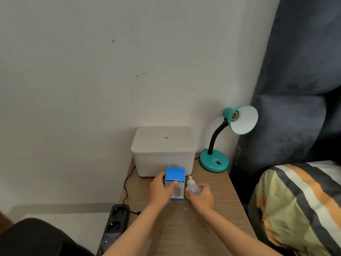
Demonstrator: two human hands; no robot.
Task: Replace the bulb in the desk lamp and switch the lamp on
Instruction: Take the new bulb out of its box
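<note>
A teal desk lamp stands at the table's back right on a round base with a black switch. Its shade tilts up on a black gooseneck, and the socket inside holds no bulb. On the wooden bedside table stands a blue and white bulb box, gripped by my left hand from its left side. Right beside the box lies a white bulb, screw base pointing away from me, with my right hand closed around its globe.
A white lidded plastic box fills the table's back, behind the bulb box. A black cord runs down the table's left edge to a black power strip on the floor. A dark padded headboard and striped bedding lie at right.
</note>
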